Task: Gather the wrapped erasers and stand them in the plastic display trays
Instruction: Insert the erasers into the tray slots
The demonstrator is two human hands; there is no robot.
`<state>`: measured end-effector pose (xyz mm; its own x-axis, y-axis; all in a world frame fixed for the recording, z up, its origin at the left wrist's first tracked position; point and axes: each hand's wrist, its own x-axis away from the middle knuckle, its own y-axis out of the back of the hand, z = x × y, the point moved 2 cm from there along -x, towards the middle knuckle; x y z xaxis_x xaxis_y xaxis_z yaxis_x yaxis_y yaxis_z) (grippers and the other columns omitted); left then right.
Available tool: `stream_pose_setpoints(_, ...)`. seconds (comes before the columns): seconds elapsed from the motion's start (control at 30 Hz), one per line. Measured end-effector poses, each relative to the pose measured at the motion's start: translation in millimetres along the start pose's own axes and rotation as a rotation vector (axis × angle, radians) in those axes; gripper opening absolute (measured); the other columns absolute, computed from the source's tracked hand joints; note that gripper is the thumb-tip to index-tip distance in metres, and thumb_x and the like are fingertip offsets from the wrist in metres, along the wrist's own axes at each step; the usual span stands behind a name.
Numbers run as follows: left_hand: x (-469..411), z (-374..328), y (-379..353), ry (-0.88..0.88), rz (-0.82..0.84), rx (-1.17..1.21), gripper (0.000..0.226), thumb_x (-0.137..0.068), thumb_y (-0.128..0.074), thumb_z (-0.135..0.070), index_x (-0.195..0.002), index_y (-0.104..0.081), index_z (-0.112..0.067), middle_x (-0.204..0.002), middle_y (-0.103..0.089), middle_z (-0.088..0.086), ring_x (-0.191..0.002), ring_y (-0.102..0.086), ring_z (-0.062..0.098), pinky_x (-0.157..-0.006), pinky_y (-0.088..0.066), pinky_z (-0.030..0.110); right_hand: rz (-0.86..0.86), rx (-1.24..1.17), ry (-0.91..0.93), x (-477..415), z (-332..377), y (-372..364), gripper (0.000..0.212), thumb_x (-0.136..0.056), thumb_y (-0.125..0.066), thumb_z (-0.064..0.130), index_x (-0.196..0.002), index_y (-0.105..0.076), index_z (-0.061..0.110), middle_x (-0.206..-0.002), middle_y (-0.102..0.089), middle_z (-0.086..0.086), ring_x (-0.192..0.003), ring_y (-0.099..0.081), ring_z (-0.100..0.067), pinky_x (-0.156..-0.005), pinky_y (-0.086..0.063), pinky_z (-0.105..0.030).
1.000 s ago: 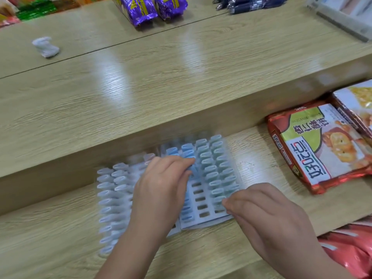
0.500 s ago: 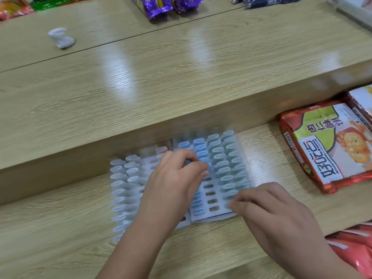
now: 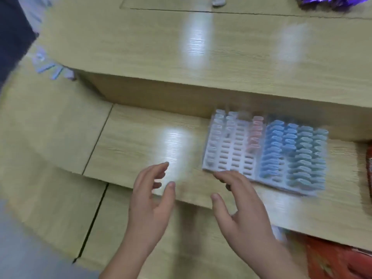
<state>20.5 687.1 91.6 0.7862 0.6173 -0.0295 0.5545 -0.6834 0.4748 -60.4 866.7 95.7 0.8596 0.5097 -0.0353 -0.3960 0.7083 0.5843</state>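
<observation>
Two white plastic display trays lie side by side on the lower wooden shelf. The left tray has many bare slots, pale erasers along its left columns and a pink column. The right tray is packed with blue and teal wrapped erasers. My left hand hovers over the shelf's front edge, left of the trays, fingers relaxed and holding nothing. My right hand is spread, its fingertips at the left tray's front corner. A loose heap of pale wrapped erasers lies far left. The picture is blurred.
A raised wooden counter runs behind the shelf. Purple snack bags and a small white object lie at its far edge. Red packets sit bottom right, another at the right edge. Dark clothing fills the top left.
Both hands have come off the trays and drawn back toward the shelf's front edge. The view has swung left, so the trays now sit to the right and the heap of loose erasers shows.
</observation>
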Motion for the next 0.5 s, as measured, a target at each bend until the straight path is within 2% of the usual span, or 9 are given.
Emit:
stream_pose_setpoints(0.07,22,17,42,0.133,-0.025,0.022,0.040,-0.088,-0.063,-0.020,-0.119,-0.057,-0.045,-0.120,-0.060,-0.014,-0.111,-0.059,0.011,-0.091,-0.050,0.032,0.102,-0.050,-0.009,3,28,-25,0.037,-0.089,-0.052,0.038,-0.126,-0.053,0.034,-0.124,-0.053,0.022,-0.118,-0.051,-0.001,-0.098,-0.045,-0.029)
stream_pose_setpoints(0.17,52,39,106,0.227,-0.099,0.033,0.041,-0.089,-0.063,-0.026,-0.115,-0.054,-0.057,-0.117,-0.060,-0.018,-0.111,-0.059,0.006,-0.092,-0.049,0.028,0.226,-0.082,0.019,18,69,-66,0.033,-0.090,-0.055,0.033,-0.122,-0.054,0.036,-0.119,-0.053,0.026,-0.118,-0.052,0.000,-0.097,-0.043,-0.019)
stream_pose_setpoints(0.27,81,60,172,0.255,-0.231,0.045,0.033,-0.085,-0.059,-0.029,-0.112,-0.055,-0.048,-0.117,-0.062,-0.010,-0.110,-0.059,0.007,-0.092,-0.050,0.028,0.327,-0.094,0.035,39,111,-111,0.031,-0.092,-0.061,0.024,-0.119,-0.053,0.037,-0.116,-0.053,0.029,-0.113,-0.051,0.007,-0.093,-0.037,-0.007)
stream_pose_setpoints(0.4,122,100,259,0.292,-0.304,0.034,0.030,-0.087,-0.060,-0.027,-0.113,-0.054,-0.043,-0.121,-0.060,-0.007,-0.112,-0.057,0.007,-0.095,-0.048,0.027,0.387,-0.113,0.055,72,164,-188,0.029,-0.091,-0.062,0.022,-0.119,-0.057,0.027,-0.117,-0.058,0.017,-0.113,-0.054,0.000,-0.093,-0.043,-0.017)
stream_pose_setpoints(0.5,155,136,326,0.341,-0.370,0.032,0.032,-0.089,-0.062,-0.025,-0.118,-0.056,-0.037,-0.123,-0.060,-0.006,-0.115,-0.056,0.007,-0.100,-0.046,0.028,0.433,-0.143,0.082,100,207,-250,0.030,-0.090,-0.064,0.018,-0.119,-0.057,0.027,-0.115,-0.058,0.016,-0.114,-0.054,-0.002,-0.095,-0.045,-0.021)
